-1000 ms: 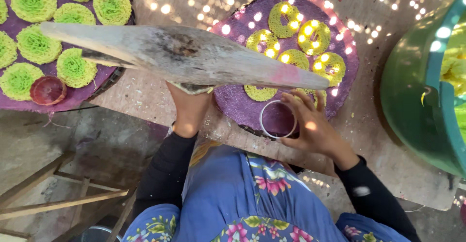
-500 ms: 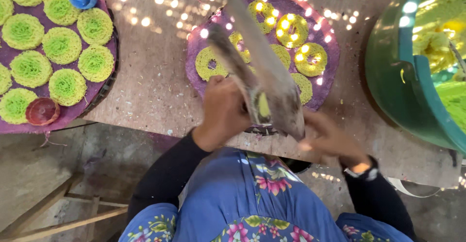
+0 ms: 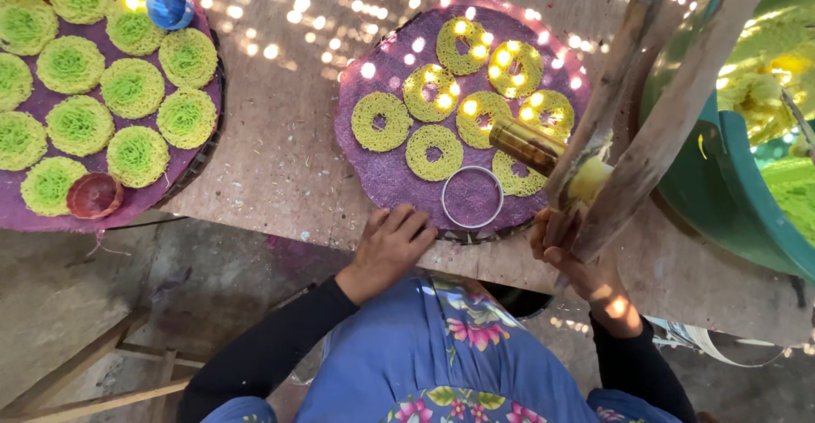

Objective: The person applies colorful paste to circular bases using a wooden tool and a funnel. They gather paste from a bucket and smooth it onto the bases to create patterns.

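Just beyond the left hand (image 3: 392, 240) lies the metal ring (image 3: 472, 196).

Outdoor food-making spot: noodle rounds (image 3: 134, 87) drying on trays (image 3: 373, 75)

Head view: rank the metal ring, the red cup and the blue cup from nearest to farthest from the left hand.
Measured from the left hand:
1. Metal ring, just right of the fingers on the near purple mat.
2. Red cup, far left, on the other mat's near edge.
3. Blue cup, upper left, at that mat's far side.
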